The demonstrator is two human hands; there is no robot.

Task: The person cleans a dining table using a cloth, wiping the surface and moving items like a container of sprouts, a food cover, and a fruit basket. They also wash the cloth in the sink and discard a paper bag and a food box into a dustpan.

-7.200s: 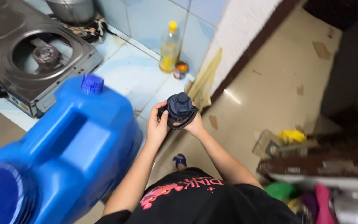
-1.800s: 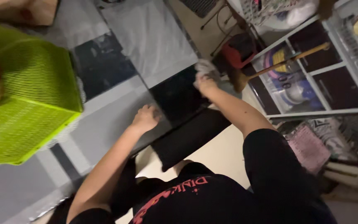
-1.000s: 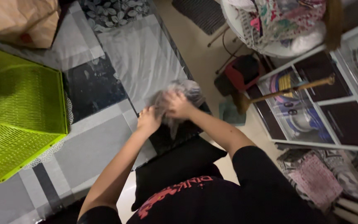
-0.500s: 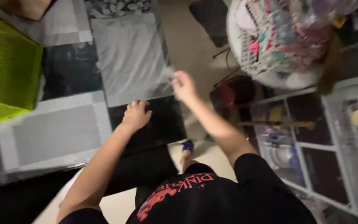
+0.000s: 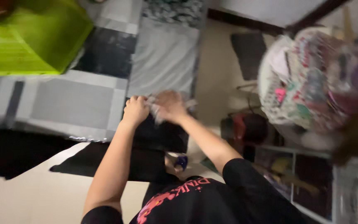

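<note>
Head view: left hand (image 5: 136, 110) and right hand (image 5: 170, 105) clamp a crumpled clear plastic bag (image 5: 157, 111) over a grey-and-black patchwork mat (image 5: 71, 101); green basket (image 5: 30, 35) behind, beige floor (image 5: 216, 74) alongside.

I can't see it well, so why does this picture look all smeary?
Head view: everything is motion-blurred, worst on the hands, left and right, and the crumpled clear plastic between them; the green basket is smeared too, and the light is dim.

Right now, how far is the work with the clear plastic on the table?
Done: little that shows; the grey and black patchwork tablecloth lies flat. In hand: the left hand and right hand meet at the table's edge, both gripping a crumpled clear plastic piece, blurred. Left: the plastic is not yet put down; the green basket stands untouched.
</note>
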